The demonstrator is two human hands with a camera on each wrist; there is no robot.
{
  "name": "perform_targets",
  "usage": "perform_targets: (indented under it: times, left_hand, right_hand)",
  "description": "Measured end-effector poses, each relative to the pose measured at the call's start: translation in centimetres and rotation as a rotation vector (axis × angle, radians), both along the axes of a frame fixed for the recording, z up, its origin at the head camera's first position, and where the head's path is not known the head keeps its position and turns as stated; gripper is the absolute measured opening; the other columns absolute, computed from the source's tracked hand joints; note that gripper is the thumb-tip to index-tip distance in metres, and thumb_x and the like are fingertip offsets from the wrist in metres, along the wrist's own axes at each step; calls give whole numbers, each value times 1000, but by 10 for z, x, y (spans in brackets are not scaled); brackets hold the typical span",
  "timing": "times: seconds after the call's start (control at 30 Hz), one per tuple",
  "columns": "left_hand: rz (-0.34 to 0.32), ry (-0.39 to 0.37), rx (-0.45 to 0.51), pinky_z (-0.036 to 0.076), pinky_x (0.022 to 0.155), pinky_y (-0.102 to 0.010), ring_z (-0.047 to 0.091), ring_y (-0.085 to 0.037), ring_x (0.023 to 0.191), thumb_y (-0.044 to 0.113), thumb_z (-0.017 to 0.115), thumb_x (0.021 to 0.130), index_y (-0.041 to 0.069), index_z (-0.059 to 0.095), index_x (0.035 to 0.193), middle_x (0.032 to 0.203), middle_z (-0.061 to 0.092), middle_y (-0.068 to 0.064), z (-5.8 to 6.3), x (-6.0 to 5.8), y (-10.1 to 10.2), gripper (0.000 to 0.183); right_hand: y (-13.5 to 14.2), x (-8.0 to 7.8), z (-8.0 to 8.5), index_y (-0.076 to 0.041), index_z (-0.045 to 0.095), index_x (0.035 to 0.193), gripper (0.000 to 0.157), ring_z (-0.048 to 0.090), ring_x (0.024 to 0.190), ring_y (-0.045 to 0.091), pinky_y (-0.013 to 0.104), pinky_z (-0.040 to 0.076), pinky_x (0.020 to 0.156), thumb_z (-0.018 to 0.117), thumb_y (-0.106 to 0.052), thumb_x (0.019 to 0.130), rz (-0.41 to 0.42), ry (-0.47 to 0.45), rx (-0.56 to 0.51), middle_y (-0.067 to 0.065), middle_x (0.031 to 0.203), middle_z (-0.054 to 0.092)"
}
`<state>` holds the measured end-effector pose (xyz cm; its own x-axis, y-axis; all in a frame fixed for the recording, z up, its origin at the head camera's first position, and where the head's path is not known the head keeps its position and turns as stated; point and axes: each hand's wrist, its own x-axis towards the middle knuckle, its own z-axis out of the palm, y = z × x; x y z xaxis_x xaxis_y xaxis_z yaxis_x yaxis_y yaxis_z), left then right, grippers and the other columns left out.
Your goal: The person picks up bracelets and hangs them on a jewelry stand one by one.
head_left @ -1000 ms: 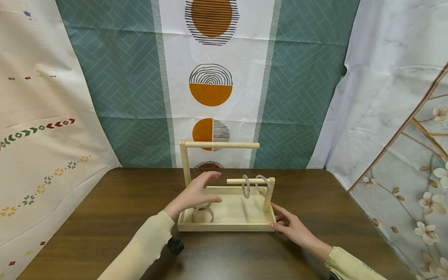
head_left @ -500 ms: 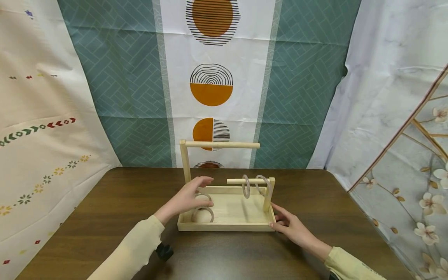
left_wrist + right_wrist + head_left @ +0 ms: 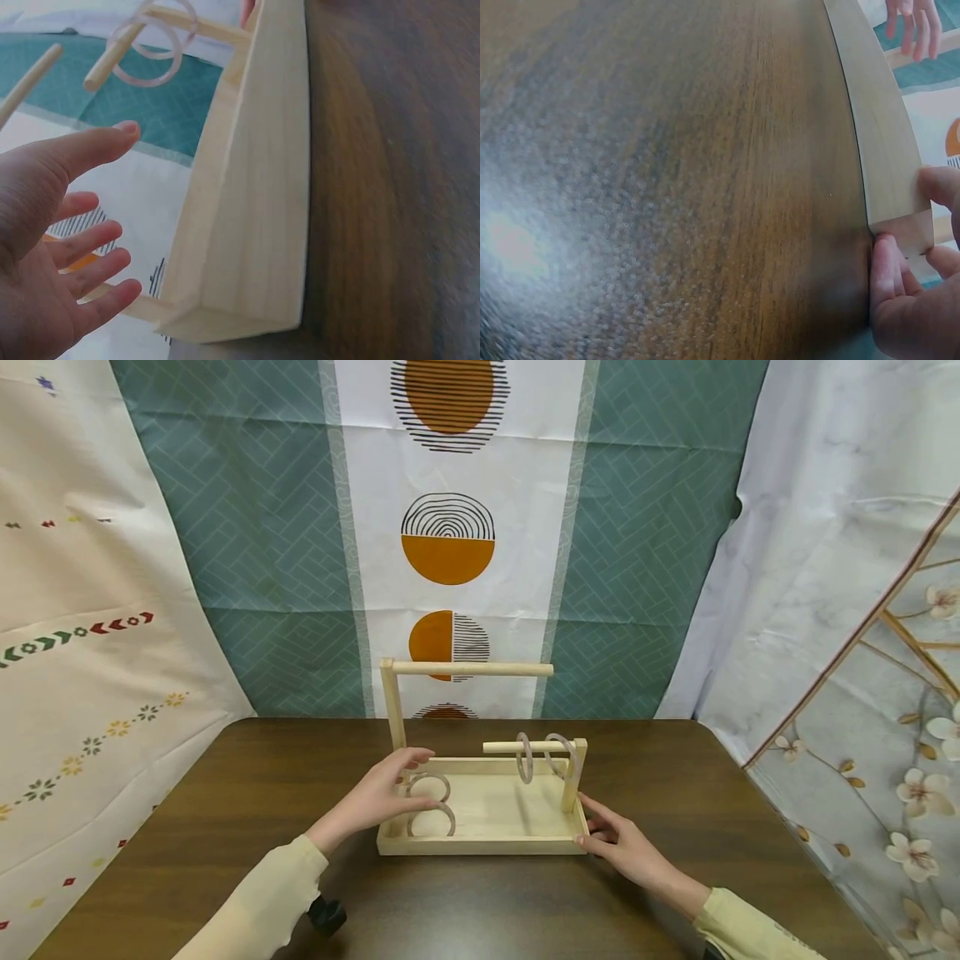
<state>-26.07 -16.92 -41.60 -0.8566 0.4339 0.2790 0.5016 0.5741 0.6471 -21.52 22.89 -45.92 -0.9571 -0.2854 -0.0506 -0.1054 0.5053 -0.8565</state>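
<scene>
A pale wooden jewelry stand point(image 3: 487, 847) sits on the table, with a tray base, a tall bar and a shorter bar. Two pinkish bangles point(image 3: 530, 764) hang from the short bar at the right. Two more bangles point(image 3: 453, 819) lie in the tray's left end. Just over that end is my left hand point(image 3: 375, 795), thumb and fingers spread apart, holding nothing; the left wrist view shows its fingers loose beside the tray wall. My right hand point(image 3: 621, 845) grips the tray's front right corner, thumb on the front and fingers around the end.
The stand's tall bar point(image 3: 472, 669) reaches across from a post at the left. Dark brown wooden table point(image 3: 300, 760) surrounds the stand. Patterned cloths point(image 3: 277, 527) hang behind and at both sides.
My left hand has drawn back left and down from above the tray, uncovering the bangles lying there. My right hand stays at the corner. The head view has shifted slightly.
</scene>
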Motion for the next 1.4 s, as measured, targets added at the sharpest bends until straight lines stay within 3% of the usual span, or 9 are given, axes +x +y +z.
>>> perform_targets:
  times: [0.3,0.53,0.8,1.1,1.4]
  left_hand:
    - [98,38,-76,48,95,-54,57,-38,118,31,80,83,4,52,138,131,58,-19,-13,7,-21,67]
    - [127,-19,-55,56,84,-45,57,-42,119,29,81,82,2,47,141,130,53,-25,-18,12,-34,74]
    - [116,-82,-25,58,83,-44,54,-41,120,30,81,82,1,44,142,133,51,-24,-21,18,-41,77]
    - [50,-143,0,59,80,-42,57,-47,119,31,80,83,1,39,145,136,48,-28,-22,21,-48,81]
    - [9,-130,-59,56,71,-27,63,-38,108,36,82,80,-1,36,148,132,53,-25,-30,18,-55,90]
  right_hand:
    - [0,0,1,-10,32,155,73,63,100,21,27,51,74,68,-25,94,6,-9,8,21,122,60]
    - [1,-1,0,-12,32,155,73,62,100,19,24,52,77,68,-28,94,-9,-27,12,20,122,60]
    - [1,0,1,-10,32,155,74,62,101,19,24,52,77,68,-28,94,-2,-28,7,20,122,60]
    - [0,1,3,-11,31,156,74,62,99,18,26,52,77,68,-28,94,-6,-34,8,20,122,60]
    - [0,1,3,-12,32,156,74,62,101,18,26,51,76,68,-30,94,-11,-32,18,20,122,59]
